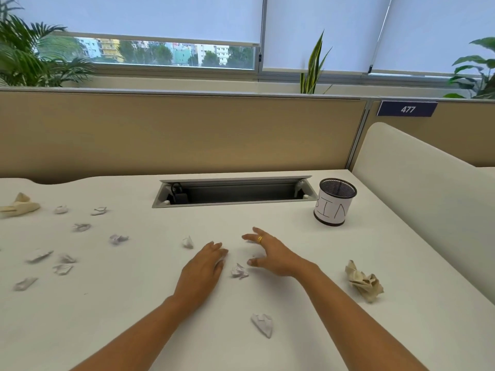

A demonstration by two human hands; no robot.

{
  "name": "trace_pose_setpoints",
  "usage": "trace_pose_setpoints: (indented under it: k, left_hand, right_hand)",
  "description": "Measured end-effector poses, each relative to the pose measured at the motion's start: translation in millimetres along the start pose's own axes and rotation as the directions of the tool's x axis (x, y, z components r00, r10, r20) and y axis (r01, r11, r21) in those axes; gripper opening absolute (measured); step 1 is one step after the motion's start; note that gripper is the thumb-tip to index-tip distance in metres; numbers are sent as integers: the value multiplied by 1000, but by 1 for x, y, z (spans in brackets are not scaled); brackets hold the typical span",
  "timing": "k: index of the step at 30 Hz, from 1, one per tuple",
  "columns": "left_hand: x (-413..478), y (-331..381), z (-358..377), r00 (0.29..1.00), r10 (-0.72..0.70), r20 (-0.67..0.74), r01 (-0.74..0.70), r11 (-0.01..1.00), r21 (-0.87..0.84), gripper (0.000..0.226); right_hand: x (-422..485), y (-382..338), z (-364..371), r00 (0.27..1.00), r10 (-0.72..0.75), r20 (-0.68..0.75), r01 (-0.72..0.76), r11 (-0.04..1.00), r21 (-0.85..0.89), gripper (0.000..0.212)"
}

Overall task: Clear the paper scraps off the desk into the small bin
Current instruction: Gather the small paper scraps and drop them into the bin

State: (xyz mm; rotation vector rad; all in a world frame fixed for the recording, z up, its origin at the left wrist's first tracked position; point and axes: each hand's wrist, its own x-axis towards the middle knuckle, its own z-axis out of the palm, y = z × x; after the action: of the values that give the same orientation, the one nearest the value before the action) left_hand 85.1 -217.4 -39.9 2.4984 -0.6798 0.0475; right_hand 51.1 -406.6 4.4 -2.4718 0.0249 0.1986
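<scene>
View from above a white desk (267,218), with 2 bare forearms reaching forward from the bottom edge. The left hand (205,265) lies palm down low over the desk, fingers straight and close together, holding nothing; whether it touches the surface cannot be told. The right hand (270,253) is just beside it, palm down, fingers spread apart and relaxed, with a gold ring (259,239) on 1 finger, also holding nothing. A small crumpled white scrap (239,271) sits on the desk between the 2 hands, near the right thumb. Another white scrap (188,242) lies just left of the left fingertips, and a third scrap (262,324) lies nearer the viewer, between the forearms. About 8 more blurred scraps (118,239) are scattered across the left side of the desk. A crumpled beige wad (364,281) lies to the right of the right wrist, and a second beige wad (18,206) lies at the far left edge. The small bin (334,202), a black mesh cup wrapped in white paper with hand-drawn letters, stands upright at the back right, well apart from both hands, beside an open cable slot (230,192).
</scene>
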Motion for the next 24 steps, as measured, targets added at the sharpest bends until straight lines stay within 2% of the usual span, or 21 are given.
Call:
trace_pose_setpoints:
  k: [3, 8, 13, 15, 17, 18, 22, 24]
  left_hand:
    - [-2, 0, 5, 1000, -14, 3, 14, 1000, -3, 38]
    - [-1, -1, 7, 999, -16, -30, 16, 1000, -5, 38]
    - [-2, -1, 8, 998, -23, -53, 22, 999, -30, 38]
    - [-2, -1, 7, 998, -17, -59, 16, 999, -33, 38]
    - [-2, -1, 8, 998, -14, -66, 12, 999, -31, 38]
    - [-2, -1, 8, 997, -12, -70, 10, 999, -31, 38]
    - [0, -4, 10, 997, -2, -80, 0, 1000, -26, 37]
    - [0, -5, 11, 997, -3, -83, 1, 1000, -23, 37]
  right_hand:
    - [8, -2, 2, 987, 23, 158, -1, 991, -135, 72]
    - [16, -1, -1, 978, 66, 198, -23, 977, -213, 65]
    - [13, 2, 0, 998, 41, 37, -29, 955, -295, 43]
    - [21, 0, 0, 988, 154, -21, -155, 954, -257, 29]
    - [25, -4, -1, 944, 329, 20, -318, 925, -209, 13]
    - [27, -7, -4, 909, 416, 26, -405, 896, -181, 13]
    - [34, -2, -22, 914, 402, -46, -404, 903, -147, 31]
    - [32, 7, -32, 918, 355, -175, -374, 924, -86, 29]
